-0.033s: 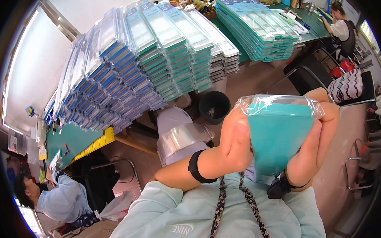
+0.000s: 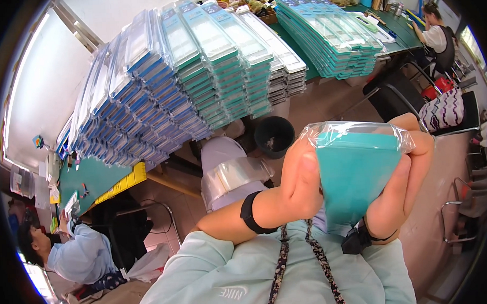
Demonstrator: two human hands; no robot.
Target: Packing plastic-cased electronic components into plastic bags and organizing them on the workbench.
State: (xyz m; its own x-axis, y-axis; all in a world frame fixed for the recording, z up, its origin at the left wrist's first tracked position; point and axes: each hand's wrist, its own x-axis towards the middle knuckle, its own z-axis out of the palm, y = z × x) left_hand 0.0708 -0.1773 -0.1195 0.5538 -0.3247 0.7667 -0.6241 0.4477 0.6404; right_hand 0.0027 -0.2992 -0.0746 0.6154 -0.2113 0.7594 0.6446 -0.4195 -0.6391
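Head view: both hands (image 2: pixel 303 176) clasp a teal packet (image 2: pixel 357 175).

Both hands, left (image 2: pixel 301 179) and right (image 2: pixel 403 186), are full, pressed on either side of the teal pack (image 2: pixel 354 175), held up close to the chest. Below them: open floor (image 2: pixel 327 103), except for the black bin (image 2: pixel 274 136) and the wrapped stool (image 2: pixel 229 171). The tabletop (image 2: pixel 299 48) ahead is packed with package stacks (image 2: pixel 197 68); no bare spot near its edge. Black chair (image 2: pixel 392 96) blocks the right. Seated person (image 2: pixel 78 254) blocks the lower left.
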